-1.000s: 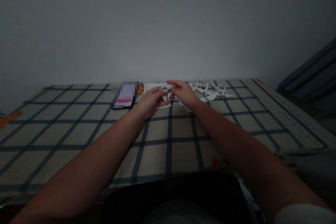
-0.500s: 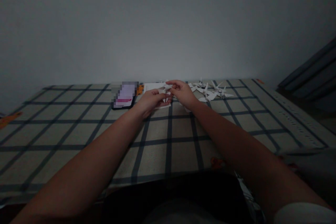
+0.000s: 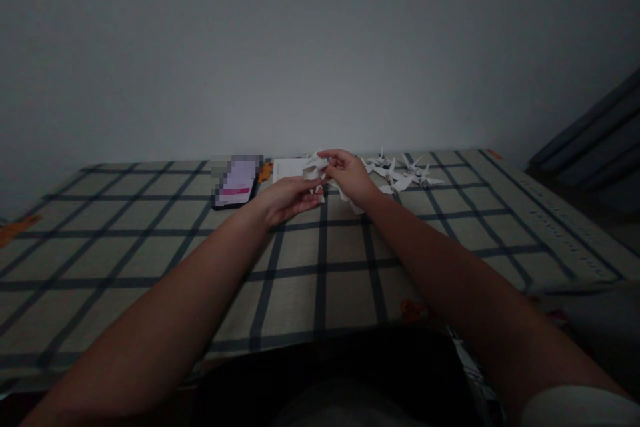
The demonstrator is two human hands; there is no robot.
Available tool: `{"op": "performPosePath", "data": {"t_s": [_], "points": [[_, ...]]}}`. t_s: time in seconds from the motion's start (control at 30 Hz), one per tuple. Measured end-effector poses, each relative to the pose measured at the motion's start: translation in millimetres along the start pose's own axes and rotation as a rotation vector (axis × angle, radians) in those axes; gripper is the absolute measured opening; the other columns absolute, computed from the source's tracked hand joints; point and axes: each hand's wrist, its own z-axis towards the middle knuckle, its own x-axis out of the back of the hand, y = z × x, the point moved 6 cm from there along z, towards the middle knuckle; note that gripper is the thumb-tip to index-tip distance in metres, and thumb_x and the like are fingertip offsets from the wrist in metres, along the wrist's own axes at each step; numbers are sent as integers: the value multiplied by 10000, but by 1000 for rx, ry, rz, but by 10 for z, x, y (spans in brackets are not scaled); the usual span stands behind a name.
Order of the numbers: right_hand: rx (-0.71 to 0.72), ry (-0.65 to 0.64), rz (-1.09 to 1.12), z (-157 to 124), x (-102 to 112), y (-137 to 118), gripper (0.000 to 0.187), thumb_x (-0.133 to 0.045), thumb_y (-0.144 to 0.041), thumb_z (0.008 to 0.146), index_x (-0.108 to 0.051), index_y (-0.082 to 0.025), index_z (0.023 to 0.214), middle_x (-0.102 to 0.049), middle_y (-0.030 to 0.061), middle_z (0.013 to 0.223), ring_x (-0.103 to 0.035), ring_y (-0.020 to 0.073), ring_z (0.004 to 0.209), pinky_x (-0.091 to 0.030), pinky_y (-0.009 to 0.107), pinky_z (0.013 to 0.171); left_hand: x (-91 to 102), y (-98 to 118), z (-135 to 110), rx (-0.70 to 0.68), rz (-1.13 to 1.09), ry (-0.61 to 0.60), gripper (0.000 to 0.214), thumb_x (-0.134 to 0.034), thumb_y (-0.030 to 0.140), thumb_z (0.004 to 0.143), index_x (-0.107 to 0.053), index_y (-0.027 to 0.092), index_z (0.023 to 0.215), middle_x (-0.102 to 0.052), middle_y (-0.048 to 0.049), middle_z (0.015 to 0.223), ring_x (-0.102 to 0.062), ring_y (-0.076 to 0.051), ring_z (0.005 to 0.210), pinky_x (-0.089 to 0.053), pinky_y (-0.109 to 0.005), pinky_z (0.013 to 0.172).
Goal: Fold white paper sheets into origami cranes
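Watching remotely, I see folded paper (image 3: 315,163) near the counter's (image 3: 297,297) far edge, pinched by the right grip (image 3: 349,175), jutting leftward, long axis unclear; left grip (image 3: 286,200) unreadable, room toward near edge.

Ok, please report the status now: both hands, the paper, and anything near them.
Right hand pinching folded white paper. Left hand just below, grip unclear. Nearby: pointed paper figures on the right, phone on the left.

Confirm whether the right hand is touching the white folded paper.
Touching. The head view shows the right hand pinching one end of the white folded paper between thumb and forefinger.
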Motion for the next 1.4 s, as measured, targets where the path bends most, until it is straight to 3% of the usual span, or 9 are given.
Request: {"op": "performPosePath", "data": {"t_s": [0.17, 0.33, 0.47, 0.63, 0.8, 0.93, 1.17, 1.27, 1.4], "points": [[31, 15, -9, 15, 16, -1, 330, -583, -109, 779, -663, -191, 1088, -550, -36, 719, -549, 124, 675, -513, 266, 690, -1, -1, 2, -17, 4, 21, 47, -712, 86, 856, -730, 99, 816, -704, -74, 775, -655, -87, 626, -579, -153, 623], [12, 12, -13, 19, 3, 45, 328, -579, -112, 775, -656, -193, 1083, -551, -38, 714, -555, 127, 677, -504, 265, 682, -12, 27, 28, -128, 80, 41, 55, -742, 78, 803, -731, 106, 757, -689, -73, 776, -632, -95, 650, -577, -190, 634], [4, -13, 22, 5, -29, 61, 331, -580, -113, 778, -650, -192, 1093, -545, -37, 729, -555, 121, 678, -503, 265, 691, -24, 57, 11, -208, 118, 74, 67, -780, 126, 736, -730, 128, 781, -693, -73, 808, -628, -129, 702, -571, -238, 631], [3, -31, 83, -3, -38, 49, 325, -575, -84, 769, -641, -189, 1070, -529, -58, 688, -527, 96, 634, -481, 230, 642, -28, 67, 17, -260, 139, 32, 260, -845, 269, 676, -746, 127, 869, -701, -73, 889, -624, -133, 760, -542, -245, 668], [-69, -124, 168, -20, -89, 58, 382, -601, -95, 796, -588, -216, 1158, -640, -30, 774, -610, 114, 708, -491, 225, 622, 68, 111, 30, -332, 228, 143, 265, -828, 301, 653, -745, 123, 832, -703, -62, 852, -616, -134, 747, -513, -227, 652], [-79, -128, 189, -19, -92, 71, 386, -595, -74, 810, -585, -229, 1163, -661, -25, 771, -628, 121, 711, -502, 232, 623, 82, 132, 44, -368, 262, 164, 205, -792, 271, 674, -741, 133, 817, -700, -52, 821, -604, -128, 711, -515, -224, 644], [-37, -69, 144, 24, -29, 94, 319, -617, -85, 804, -601, -219, 1092, -555, -75, 626, -553, 100, 594, -469, 225, 587, 46, 53, 65, -178, 120, 64, 125, -803, 158, 729, -708, 110, 795, -694, -59, 763, -608, -86, 597, -537, -192, 582], [-30, -56, 148, 38, -8, 99, 316, -614, -98, 802, -591, -221, 1092, -570, -69, 648, -560, 104, 609, -481, 231, 609, 19, 53, 33, -90, 7, 46, 38, -732, 83, 809, -701, 106, 812, -684, -37, 711, -599, -65, 526, -537, -158, 526], [7, -31, 142, 48, 13, 88, 335, -592, -92, 795, -583, -224, 1103, -580, -60, 675, -575, 112, 646, -505, 249, 669, -30, 31, -4, 38, -140, 7, 166, -579, 43, 932, -679, 89, 808, -669, -26, 651, -574, -41, 454, -515, -106, 477]]}}
